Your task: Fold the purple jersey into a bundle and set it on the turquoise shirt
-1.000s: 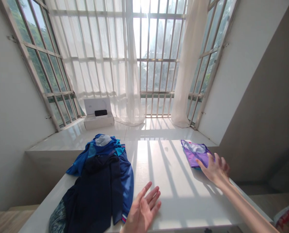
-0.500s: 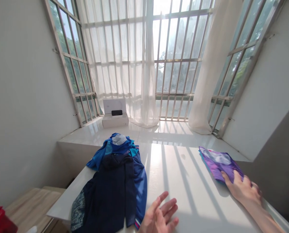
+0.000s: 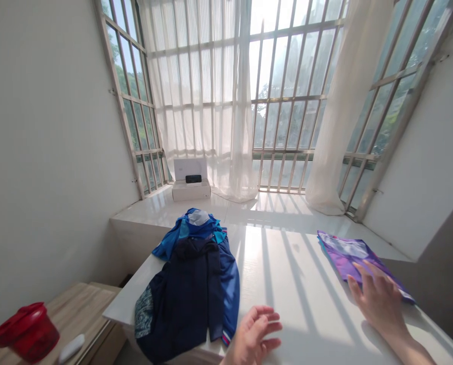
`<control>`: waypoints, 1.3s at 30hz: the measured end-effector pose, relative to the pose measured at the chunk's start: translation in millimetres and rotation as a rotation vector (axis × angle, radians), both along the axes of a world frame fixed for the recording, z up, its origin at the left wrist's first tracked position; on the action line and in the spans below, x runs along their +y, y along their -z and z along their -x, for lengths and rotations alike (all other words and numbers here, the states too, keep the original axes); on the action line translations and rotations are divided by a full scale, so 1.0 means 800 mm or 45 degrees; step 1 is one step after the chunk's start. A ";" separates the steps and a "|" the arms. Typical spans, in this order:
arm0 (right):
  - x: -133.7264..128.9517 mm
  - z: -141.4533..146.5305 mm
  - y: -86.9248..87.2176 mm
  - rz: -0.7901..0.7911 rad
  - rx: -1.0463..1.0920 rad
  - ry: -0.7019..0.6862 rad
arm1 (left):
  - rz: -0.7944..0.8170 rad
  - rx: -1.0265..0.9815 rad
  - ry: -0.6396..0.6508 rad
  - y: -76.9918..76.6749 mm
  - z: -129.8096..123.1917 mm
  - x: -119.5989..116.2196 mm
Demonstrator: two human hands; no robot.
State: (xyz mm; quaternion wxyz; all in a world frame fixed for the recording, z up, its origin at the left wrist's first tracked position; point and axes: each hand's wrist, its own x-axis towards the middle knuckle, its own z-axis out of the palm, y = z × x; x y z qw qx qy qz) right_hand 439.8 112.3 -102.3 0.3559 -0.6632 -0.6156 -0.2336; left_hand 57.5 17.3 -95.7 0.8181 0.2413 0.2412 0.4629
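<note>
At the right side of the white table lies a flat, folded purple garment (image 3: pixel 342 256) with a pale patch on top and a teal edge. My right hand (image 3: pixel 378 296) is over its near edge, fingers apart; whether it touches the cloth I cannot tell. Near the table's front edge, my left hand (image 3: pixel 259 332) hovers with its fingers loosely curled and apart, holding nothing. To its left, a dark navy garment (image 3: pixel 188 294) is heaped with a bright blue garment (image 3: pixel 231 284) beneath, and part of the pile hangs over the front edge.
On the window ledge behind stands an open white box (image 3: pixel 191 191) with a black object (image 3: pixel 193 178) in it. A lower wooden surface (image 3: pixel 65 304) at left bears a red bucket (image 3: pixel 32 332) and a white object (image 3: pixel 71 348). Sheer curtains (image 3: pixel 226 101) hang at the barred window.
My right hand has drawn back a little from the purple garment. My left hand's fingers have curled in more. The view has swung left, bringing the whole red bucket into sight.
</note>
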 end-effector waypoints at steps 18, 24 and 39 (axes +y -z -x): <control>0.043 0.168 0.000 0.124 0.267 -0.815 | -1.186 2.555 -0.640 -0.114 0.193 0.143; 0.041 0.150 -0.010 0.052 0.421 -0.711 | -1.245 2.562 -0.615 -0.147 0.160 0.158; -0.007 0.223 -0.043 0.650 0.825 -1.344 | -1.334 1.294 -0.134 -0.124 -0.034 0.123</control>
